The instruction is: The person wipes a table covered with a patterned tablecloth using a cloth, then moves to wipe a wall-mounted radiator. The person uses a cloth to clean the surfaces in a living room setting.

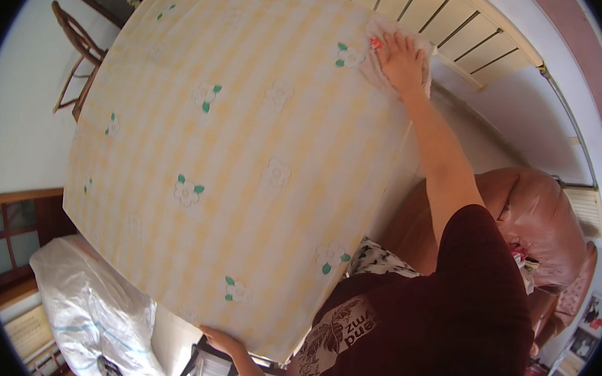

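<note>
A table covered with a yellow-and-white checked tablecloth [243, 139], printed with white flowers and green leaves, spreads out before me. My right arm is stretched to its far right corner. There my right hand [400, 64] holds a pale cloth [369, 77] with a red patch flat against the tablecloth, fingers spread over it. Part of the cloth is hidden under the palm. My left hand [223, 340] touches the near left edge of the table; its fingers are partly hidden, so their grip is unclear.
A cream railing with dark bars [441, 12] borders the far right corner. Behind my right arm stands a brown leather sofa [540, 221]. A plastic-covered object [86, 309] sits at the left, close to the table. A wooden chair [79, 51] is at the far left.
</note>
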Demonstrator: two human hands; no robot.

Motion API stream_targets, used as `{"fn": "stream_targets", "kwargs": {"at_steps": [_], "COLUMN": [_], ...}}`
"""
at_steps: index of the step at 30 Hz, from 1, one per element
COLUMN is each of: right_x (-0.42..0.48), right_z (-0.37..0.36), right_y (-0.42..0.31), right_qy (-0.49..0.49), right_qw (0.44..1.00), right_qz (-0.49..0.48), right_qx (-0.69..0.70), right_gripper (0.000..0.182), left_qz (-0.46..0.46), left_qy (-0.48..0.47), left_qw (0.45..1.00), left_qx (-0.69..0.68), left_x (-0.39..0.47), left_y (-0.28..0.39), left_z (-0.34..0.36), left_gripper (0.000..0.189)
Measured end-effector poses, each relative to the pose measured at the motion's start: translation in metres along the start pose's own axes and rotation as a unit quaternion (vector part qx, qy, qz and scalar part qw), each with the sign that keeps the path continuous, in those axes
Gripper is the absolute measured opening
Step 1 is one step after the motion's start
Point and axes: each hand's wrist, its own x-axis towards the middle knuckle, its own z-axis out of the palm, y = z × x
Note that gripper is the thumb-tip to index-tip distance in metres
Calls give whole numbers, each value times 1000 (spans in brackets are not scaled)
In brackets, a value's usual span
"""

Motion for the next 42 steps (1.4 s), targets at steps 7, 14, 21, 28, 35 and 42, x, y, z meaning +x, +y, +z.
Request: {"fn": "stream_targets", "kwargs": {"at_steps": [7, 14, 21, 28, 35, 42], "right_x": [-74, -232, -423, -550, -548, -539], "right_z": [-15, -85, -168, -231, -230, -228], "right_y": [-46, -151, -249, -298, -299, -344], "right_qy": [24, -21, -105, -177, -192, -184], "right_qw": [999, 989, 947, 857, 854, 887], "right_qz": [-20, -137, -276, -419, -412, -351], "right_qx": [25, 42, 124, 243, 255, 237], "right_gripper": [55, 55, 58, 61, 63, 66], "left_qz": [-77, -72, -62, -1, -46, 123], "left_qy": [-81, -203, -235, -272, -439, -273], "left_qw": [989, 940, 930, 931, 868, 936], "left_qx": [-95, -263, -274, -243, -225, -187], "left_x": [3, 4, 4, 10, 43, 75], "left_y": [-1, -4, -3, -13, -18, 1], "left_z": [-4, 2, 11, 11, -9, -38], "left_gripper": [64, 61, 64, 64, 58, 45]}}
